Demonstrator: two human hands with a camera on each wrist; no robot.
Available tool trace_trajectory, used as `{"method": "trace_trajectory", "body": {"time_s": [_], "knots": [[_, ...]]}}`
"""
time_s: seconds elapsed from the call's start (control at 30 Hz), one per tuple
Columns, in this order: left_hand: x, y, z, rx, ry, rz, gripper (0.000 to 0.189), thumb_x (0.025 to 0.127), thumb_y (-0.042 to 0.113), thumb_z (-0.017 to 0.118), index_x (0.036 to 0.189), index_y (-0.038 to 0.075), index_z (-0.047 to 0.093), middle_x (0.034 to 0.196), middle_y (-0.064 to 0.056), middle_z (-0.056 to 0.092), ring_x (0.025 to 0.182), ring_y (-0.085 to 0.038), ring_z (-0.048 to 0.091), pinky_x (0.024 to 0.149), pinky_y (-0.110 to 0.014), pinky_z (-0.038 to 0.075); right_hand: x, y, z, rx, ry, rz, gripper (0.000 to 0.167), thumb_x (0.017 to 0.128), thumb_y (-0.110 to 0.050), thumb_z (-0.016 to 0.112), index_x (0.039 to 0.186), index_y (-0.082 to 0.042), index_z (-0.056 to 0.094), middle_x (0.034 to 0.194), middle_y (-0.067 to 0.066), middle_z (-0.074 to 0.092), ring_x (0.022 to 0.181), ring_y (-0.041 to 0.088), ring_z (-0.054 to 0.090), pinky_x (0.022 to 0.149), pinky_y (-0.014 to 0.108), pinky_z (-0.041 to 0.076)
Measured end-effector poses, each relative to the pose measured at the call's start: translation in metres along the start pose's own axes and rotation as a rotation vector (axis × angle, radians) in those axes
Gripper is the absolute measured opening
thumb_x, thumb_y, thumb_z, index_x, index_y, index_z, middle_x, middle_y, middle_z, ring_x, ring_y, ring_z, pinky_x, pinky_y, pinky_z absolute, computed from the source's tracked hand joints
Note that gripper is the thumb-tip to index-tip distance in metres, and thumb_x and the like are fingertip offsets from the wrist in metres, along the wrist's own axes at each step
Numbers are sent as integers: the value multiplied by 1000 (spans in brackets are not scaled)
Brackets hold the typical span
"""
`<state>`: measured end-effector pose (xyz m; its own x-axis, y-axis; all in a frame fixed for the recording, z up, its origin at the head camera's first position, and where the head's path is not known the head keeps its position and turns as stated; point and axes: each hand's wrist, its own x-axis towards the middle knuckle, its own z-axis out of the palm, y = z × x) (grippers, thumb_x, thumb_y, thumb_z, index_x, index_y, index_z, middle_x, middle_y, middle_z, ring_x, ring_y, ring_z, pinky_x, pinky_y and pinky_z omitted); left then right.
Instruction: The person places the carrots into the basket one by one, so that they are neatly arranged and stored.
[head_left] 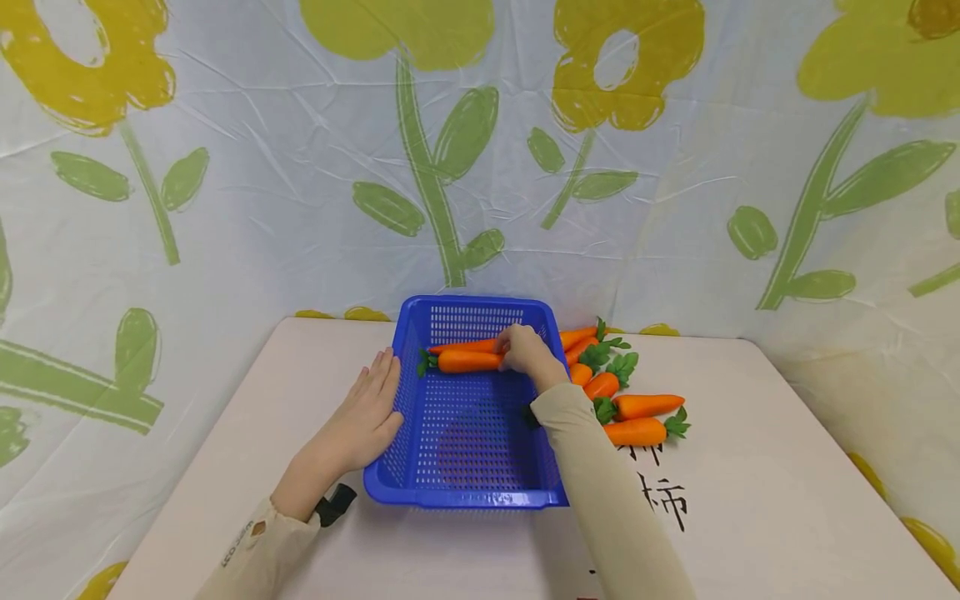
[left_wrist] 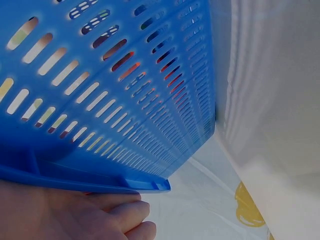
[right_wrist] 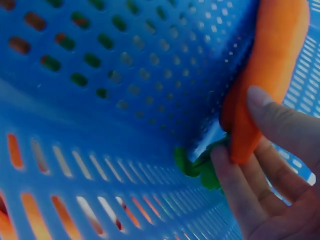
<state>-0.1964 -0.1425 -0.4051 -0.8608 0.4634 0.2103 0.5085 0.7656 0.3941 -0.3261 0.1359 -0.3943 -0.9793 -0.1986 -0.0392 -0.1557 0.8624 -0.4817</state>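
A blue perforated plastic basket (head_left: 472,450) stands on the table. Inside, toward its back, lie two orange carrots: a nearer carrot (head_left: 468,361) with green leaves on its left end, and a farther carrot (head_left: 457,347) partly hidden. My right hand (head_left: 527,354) reaches over the basket's right side and pinches the nearer carrot by its tapered end; the right wrist view shows thumb and fingers on that orange tip (right_wrist: 245,142). Against the basket's left rim rests my left hand (head_left: 367,421), fingers straight. In the left wrist view, its fingers (left_wrist: 125,212) lie along the rim.
Several more carrots (head_left: 637,432) with green tops lie on the white table (head_left: 750,450) to the basket's right, some partly behind the right arm. Black characters (head_left: 663,500) mark the tabletop. A flower-printed cloth (head_left: 300,167) hangs behind the table.
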Motion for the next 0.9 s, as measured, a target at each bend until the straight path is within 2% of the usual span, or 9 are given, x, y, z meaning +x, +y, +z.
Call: {"method": "trace_trajectory", "body": {"time_s": [0.37,0.6,0.9], "knots": [[1,0,2,0,-4,-8,70,96,12,44,152,-14,11,162,-26,-1,150,-39,-1,119,-57,6,-1,-4,5,-65,-19,26,26,77,5,75,99,-6,75,98,11,68,84,27,61,79,40,54],[1,-1,2,8,-2,3,70,96,13,43,152,-14,10,162,-26,-1,150,-40,0,119,-57,6,1,-3,11,-195,22,38,16,74,3,77,86,-7,70,91,10,64,78,27,59,72,43,53],[0,-1,0,6,1,0,70,96,13,43,152,-14,11,162,-27,0,150,-39,-1,119,-57,7,3,-4,14,-232,67,38,15,73,3,78,77,-7,67,84,9,63,73,27,59,65,42,53]]}}
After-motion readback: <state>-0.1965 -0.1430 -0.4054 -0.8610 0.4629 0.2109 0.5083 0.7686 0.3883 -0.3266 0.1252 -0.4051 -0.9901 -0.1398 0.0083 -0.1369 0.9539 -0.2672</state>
